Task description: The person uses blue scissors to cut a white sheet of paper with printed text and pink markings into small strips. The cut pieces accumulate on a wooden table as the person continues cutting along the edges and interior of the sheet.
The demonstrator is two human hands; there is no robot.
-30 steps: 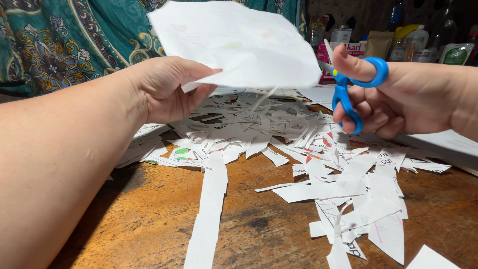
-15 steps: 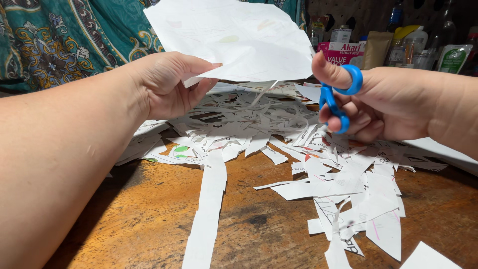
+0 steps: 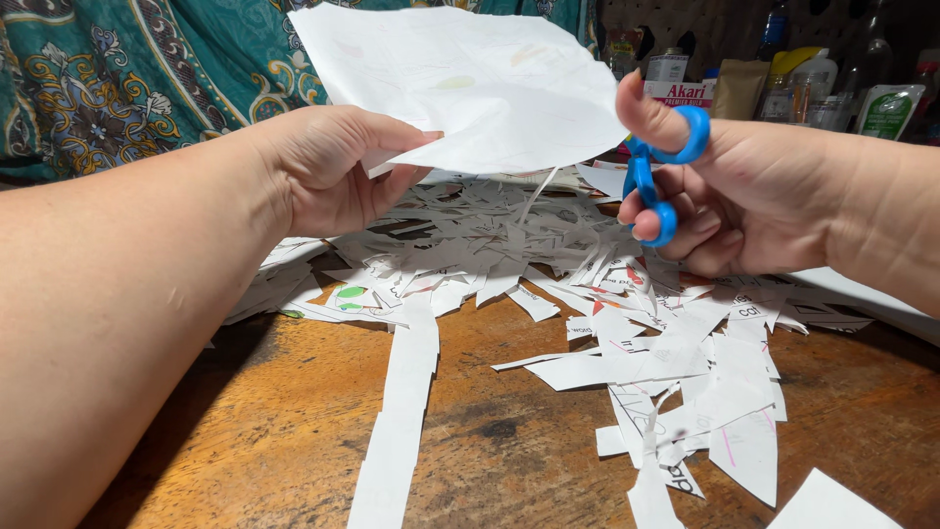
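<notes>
Left hand [image 3: 333, 171] pinches the white paper sheet [image 3: 470, 83] above the table [image 3: 274, 431] — right hand [image 3: 744, 201] grips blue-handled scissors [image 3: 661, 167] at the sheet's right edge, over paper scraps [image 3: 587, 294].

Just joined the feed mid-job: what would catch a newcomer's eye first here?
A white sheet of paper held up at centre top, pinched by the left hand. The right hand grips blue-handled scissors at the sheet's right edge. Below, a heap of paper scraps sprawls over the wooden table.
</notes>
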